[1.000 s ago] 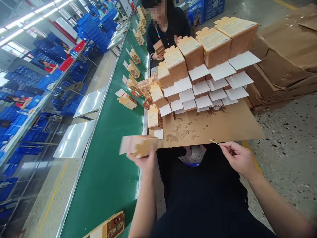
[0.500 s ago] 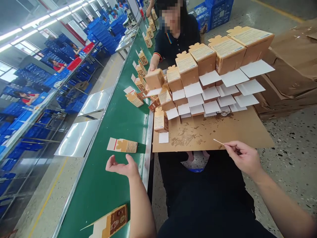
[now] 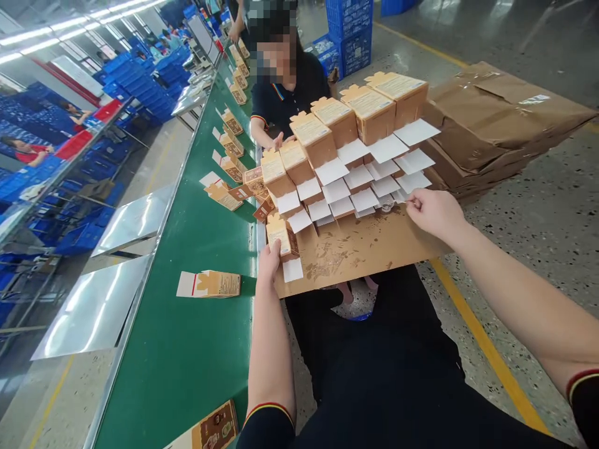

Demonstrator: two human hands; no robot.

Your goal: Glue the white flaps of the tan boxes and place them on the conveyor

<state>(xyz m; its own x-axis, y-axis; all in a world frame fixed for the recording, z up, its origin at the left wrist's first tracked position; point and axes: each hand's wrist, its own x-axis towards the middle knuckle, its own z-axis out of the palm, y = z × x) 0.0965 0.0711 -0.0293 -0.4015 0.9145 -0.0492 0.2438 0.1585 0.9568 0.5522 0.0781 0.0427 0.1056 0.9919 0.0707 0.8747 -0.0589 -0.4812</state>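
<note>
My left hand (image 3: 269,260) is at the near-left corner of the cardboard sheet (image 3: 355,243). Its thumb lies on the face of a small brown carton (image 3: 279,236) with an open white flap; its other fingers are hidden at the far side. My right hand (image 3: 434,213) is closed in a pinch on a thin cotton swab (image 3: 403,201), mostly hidden by the fingers. The swab's tip points left, close to a small clear round dish (image 3: 386,202) under the white flaps. Stacked cartons (image 3: 313,134) with white flaps hanging out rise just beyond both hands.
A green conveyor belt (image 3: 187,349) runs along my left, with a carton (image 3: 218,284) lying flat and several more farther up. A co-worker (image 3: 290,87) sits behind the stack. Brown-wrapped bundles (image 3: 496,118) stand at the right, blue crates (image 3: 353,37) behind.
My left hand has moved from over the belt onto the small carton. My right hand has brought the swab forward to the dish. The co-worker has let go of a carton on the stack.
</note>
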